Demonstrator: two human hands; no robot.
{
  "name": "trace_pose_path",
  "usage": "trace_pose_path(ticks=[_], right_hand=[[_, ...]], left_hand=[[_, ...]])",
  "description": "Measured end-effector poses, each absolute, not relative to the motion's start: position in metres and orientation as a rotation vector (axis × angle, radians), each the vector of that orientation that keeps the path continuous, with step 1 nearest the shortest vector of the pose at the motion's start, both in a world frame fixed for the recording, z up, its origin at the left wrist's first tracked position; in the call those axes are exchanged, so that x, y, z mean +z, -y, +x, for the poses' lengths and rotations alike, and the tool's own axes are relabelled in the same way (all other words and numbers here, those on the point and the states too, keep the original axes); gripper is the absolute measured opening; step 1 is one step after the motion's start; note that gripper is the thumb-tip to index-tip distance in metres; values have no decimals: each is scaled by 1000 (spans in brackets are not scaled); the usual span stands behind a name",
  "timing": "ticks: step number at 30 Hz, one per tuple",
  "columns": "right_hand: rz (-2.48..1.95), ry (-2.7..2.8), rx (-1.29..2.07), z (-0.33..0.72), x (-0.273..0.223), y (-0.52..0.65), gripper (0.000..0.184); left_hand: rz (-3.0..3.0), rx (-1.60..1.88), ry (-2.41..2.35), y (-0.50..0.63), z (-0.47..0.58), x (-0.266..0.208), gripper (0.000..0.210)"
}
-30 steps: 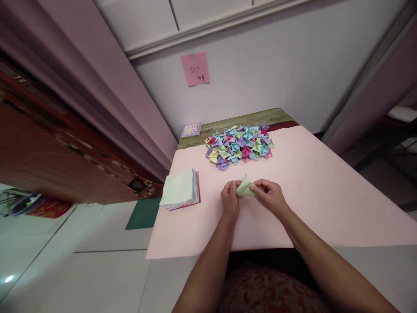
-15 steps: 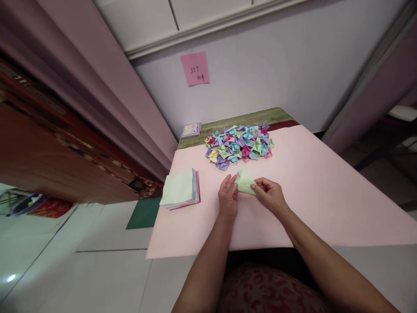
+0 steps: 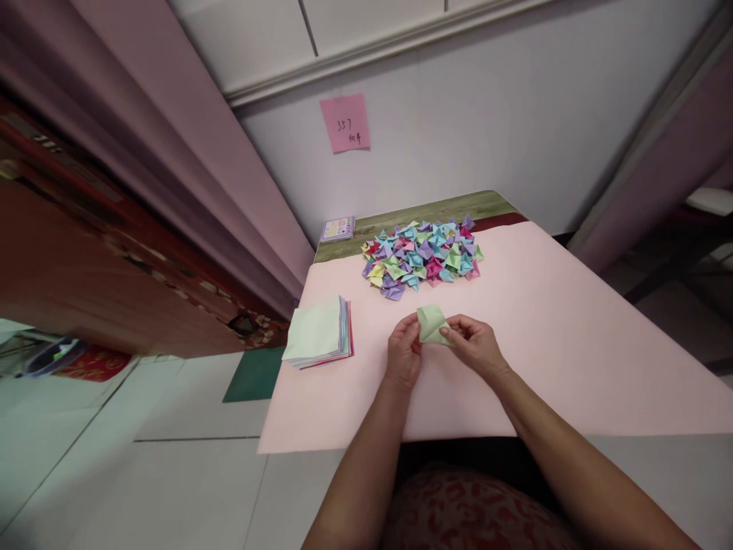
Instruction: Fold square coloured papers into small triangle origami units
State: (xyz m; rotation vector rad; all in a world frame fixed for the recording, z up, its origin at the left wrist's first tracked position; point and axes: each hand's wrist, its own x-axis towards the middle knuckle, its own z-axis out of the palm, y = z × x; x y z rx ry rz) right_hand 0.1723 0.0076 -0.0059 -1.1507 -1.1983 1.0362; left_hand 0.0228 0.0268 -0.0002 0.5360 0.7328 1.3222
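Between my two hands is a small piece of light green origami paper (image 3: 431, 324), creased and folded into a rough square. My left hand (image 3: 405, 347) pinches its left edge, thumb on top. At the lower right, my right hand (image 3: 476, 341) grips the paper between thumb and fingers. Beyond the hands lies a heap of folded paper pieces (image 3: 424, 253) in blue, purple, green, pink and yellow. To the left is a stack of square paper sheets (image 3: 314, 332), pale green on top with coloured edges below.
A pink cover (image 3: 573, 344) spreads over the table. A small printed packet (image 3: 338, 228) sits at the back left corner. On the wall behind hangs a pink note (image 3: 346, 124) with handwriting. A red cabinet (image 3: 143, 283) and a curtain (image 3: 240, 153) stand at left.
The green paper has gone from a loosely raised, partly folded shape to a flatter square. My left fingers, spread before, have closed on its left edge. My right hand has barely moved.
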Motion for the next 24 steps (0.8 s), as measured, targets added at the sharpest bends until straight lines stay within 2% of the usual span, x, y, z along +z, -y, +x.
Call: trace_pose_path(ticks=[7,15,19,24], right_hand=[[-1178,1198,1008,172,-5,-7,24],[-1171,1103,997,172,-11,-8,30],[-1161,1131,1060,172,-9,-9,34],[-1161,1116,1225,178,11,-19,60]], left_hand=[[635,1405,-782,-27,27,-7,22],[858,1337,-858,-20,31,-5,35],[903,1282,-894,-18,32,-2,31],[916,1253,-915,-19,30,-2,31]])
